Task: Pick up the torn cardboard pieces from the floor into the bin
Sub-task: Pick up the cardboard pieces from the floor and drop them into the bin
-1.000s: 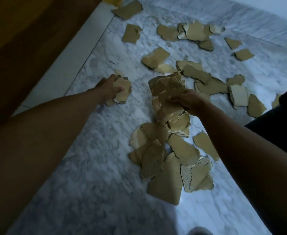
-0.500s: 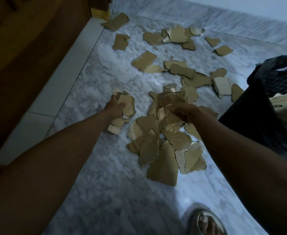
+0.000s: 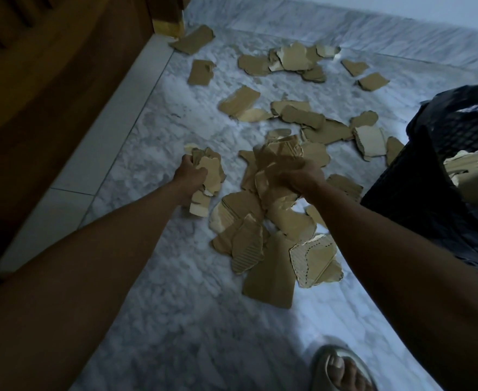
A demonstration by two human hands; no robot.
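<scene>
Torn brown cardboard pieces lie scattered over the marble floor (image 3: pixel 175 292). My left hand (image 3: pixel 188 176) is shut on a small bundle of cardboard pieces (image 3: pixel 209 176), held just above the floor. My right hand (image 3: pixel 300 176) grips a larger crumpled bunch of pieces (image 3: pixel 277 159) over a loose pile of cardboard (image 3: pixel 266 249) lying below it. The dark mesh bin (image 3: pixel 429 187) stands at the right edge, and pale cardboard (image 3: pixel 463 167) shows through its mesh wall. More pieces (image 3: pixel 297 59) lie farther back.
Dark wooden furniture (image 3: pixel 48 94) runs along the left, bordered by a pale floor strip (image 3: pixel 113 131). A yellow-capped furniture leg (image 3: pixel 168 25) stands at the top. My foot in a sandal (image 3: pixel 342 371) is at the bottom right. A marble skirting (image 3: pixel 373 26) lines the back.
Both hands have lifted with their bundles and drawn back toward me. The view has pulled back, bringing the bin and my sandalled foot into sight.
</scene>
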